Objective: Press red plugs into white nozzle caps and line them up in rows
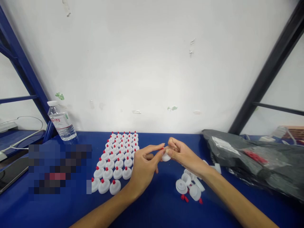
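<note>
My left hand [145,164] pinches a small red tip [162,148] between thumb and fingers. My right hand [181,152] grips a white nozzle cap [166,157], its round base facing down. Both hands meet above the middle of the blue table, with the red tip right at the top of the white cap; whether it is seated there I cannot tell. Left of my hands, white nozzle caps with red tips [118,173] stand upright in rows. Under my right forearm lies a loose pile of white nozzle caps [181,186], with several loose red tips [186,199] beside it.
A water bottle [62,122] stands at the back left against the white wall [152,63]. On the right lies a dark grey plastic bag [223,150], with a clear bag of red pieces [256,156] on it. The blue table [163,205] has a blurred-out patch at left.
</note>
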### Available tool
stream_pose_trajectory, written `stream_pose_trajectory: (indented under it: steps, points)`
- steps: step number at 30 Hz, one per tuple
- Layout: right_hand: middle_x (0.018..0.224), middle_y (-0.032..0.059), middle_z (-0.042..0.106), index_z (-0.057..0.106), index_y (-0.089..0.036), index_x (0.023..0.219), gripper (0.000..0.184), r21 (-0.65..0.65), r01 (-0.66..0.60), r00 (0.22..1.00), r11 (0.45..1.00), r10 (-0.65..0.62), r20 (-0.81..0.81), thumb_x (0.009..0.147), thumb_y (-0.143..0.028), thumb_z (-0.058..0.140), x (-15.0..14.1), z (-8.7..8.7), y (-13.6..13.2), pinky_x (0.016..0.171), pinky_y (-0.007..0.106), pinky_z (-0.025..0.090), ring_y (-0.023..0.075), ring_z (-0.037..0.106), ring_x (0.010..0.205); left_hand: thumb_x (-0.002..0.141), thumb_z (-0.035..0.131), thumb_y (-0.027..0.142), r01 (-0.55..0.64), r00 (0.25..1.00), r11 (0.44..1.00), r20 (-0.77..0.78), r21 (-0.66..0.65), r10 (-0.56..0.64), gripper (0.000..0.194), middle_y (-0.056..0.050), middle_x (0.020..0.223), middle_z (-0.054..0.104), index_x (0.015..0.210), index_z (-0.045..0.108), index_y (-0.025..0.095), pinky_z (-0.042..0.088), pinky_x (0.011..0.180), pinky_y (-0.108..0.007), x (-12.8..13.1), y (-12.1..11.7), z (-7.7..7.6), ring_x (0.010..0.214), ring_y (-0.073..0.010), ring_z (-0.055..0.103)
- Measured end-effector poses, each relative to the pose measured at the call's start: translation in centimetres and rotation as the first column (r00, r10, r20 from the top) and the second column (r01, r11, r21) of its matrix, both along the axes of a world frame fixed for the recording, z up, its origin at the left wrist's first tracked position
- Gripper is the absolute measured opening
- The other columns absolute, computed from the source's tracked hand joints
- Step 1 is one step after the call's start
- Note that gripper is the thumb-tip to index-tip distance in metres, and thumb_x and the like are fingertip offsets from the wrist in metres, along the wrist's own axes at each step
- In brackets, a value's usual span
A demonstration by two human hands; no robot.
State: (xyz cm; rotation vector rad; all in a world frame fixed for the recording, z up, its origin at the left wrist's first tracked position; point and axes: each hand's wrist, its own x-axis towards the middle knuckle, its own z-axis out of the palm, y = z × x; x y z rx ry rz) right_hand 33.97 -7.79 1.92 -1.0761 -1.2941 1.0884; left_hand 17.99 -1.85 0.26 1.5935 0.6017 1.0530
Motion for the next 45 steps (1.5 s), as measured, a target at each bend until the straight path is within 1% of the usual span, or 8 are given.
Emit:
stream_pose_trajectory:
  steps: [7,11,15,20,27,35,40,45]
  points:
    - [0.073,-0.0029,0.052,0.042,-0.023,0.08,0.043,0.034,0.053,0.995,0.998,-0.055,0.078,0.087,-0.06,0.063,0.8,0.0,0.2,0.061,0.025,0.041,0.0135,0.049,0.067,0.086,0.07,0.032,-0.027,0.999,0.964,0.023,0.265,0.022,0.015,-0.004,0.092,0.076,0.093,0.08,0.024,0.035,0.038,-0.02,-0.4,-0.5,0.8,0.041,-0.0046,0.045]
    - [0.088,0.0042,0.064,0.05,-0.022,0.079,0.041,0.091,0.171,0.985,0.981,-0.172,-0.004,0.089,-0.061,0.058,1.2,0.0,0.5,0.071,0.031,0.049,0.0198,0.061,0.085,0.087,0.069,0.025,-0.103,0.993,0.804,0.02,0.586,0.113,0.011,-0.003,0.088,0.077,0.091,0.079,0.026,0.043,0.049,-0.022,-2.0,0.0,3.2,0.056,-0.011,0.059]
    - [0.079,0.0022,0.063,0.052,-0.021,0.074,0.04,0.144,0.312,0.95,0.939,-0.309,-0.044,0.087,-0.058,0.063,1.6,0.0,0.8,0.061,0.027,0.044,0.0172,0.059,0.076,0.089,0.065,0.024,0.059,0.976,0.675,-0.185,0.736,0.117,0.015,-0.004,0.092,0.077,0.095,0.078,0.028,0.045,0.052,-0.021,-5.2,0.7,5.0,0.071,-0.0163,0.068]
    - [0.067,-0.001,0.056,0.044,-0.022,0.067,0.045,0.184,0.423,0.906,0.887,-0.416,-0.076,0.085,-0.056,0.067,1.6,0.5,0.6,0.052,0.025,0.039,0.0141,0.051,0.062,0.089,0.061,0.029,0.299,0.784,0.72,-0.591,0.626,0.188,0.014,0.002,0.083,0.076,0.088,0.075,0.031,0.04,0.051,-0.021,-9.5,0.9,4.6,0.053,-0.012,0.059]
    - [0.063,-0.002,0.053,0.044,-0.023,0.067,0.043,0.199,0.454,0.891,0.868,-0.448,-0.078,0.086,-0.052,0.068,1.5,0.6,0.5,0.047,0.024,0.036,0.0132,0.048,0.056,0.088,0.057,0.025,0.323,0.566,0.79,-0.775,0.521,0.28,0.016,0.004,0.083,0.075,0.086,0.072,0.031,0.037,0.056,-0.02,-12.2,1.0,1.8,0.052,-0.0123,0.058]
    - [0.058,-0.0032,0.052,0.044,-0.023,0.066,0.048,0.175,0.469,0.882,0.866,-0.468,-0.045,0.083,-0.062,0.066,1.9,0.6,0.5,0.044,0.023,0.034,0.0116,0.045,0.051,0.084,0.053,0.02,0.295,0.583,0.788,-0.755,0.54,0.299,0.022,0.003,0.077,0.075,0.083,0.073,0.031,0.036,0.057,-0.021,-12.0,1.9,0.5,0.06,-0.0157,0.064]
    - [0.057,-0.0043,0.052,0.043,-0.022,0.067,0.048,0.177,0.476,0.878,0.861,-0.477,-0.039,0.084,-0.062,0.064,2.0,0.7,0.4,0.044,0.021,0.035,0.0108,0.047,0.051,0.085,0.05,0.018,0.326,0.484,0.798,-0.814,0.507,0.319,0.025,0.001,0.09,0.076,0.088,0.072,0.03,0.044,0.07,-0.023,-11.9,2.1,0.1,0.084,-0.0204,0.071]
    - [0.056,-0.0051,0.051,0.043,-0.022,0.067,0.047,0.197,0.479,0.875,0.855,-0.482,-0.038,0.086,-0.06,0.062,2.1,0.9,0.3,0.043,0.02,0.034,0.0104,0.047,0.05,0.092,0.05,0.02,0.352,0.578,0.694,-0.729,0.628,0.366,0.023,0.003,0.104,0.074,0.098,0.068,0.031,0.049,0.069,-0.021,-11.7,1.5,1.2,0.084,-0.0159,0.071]
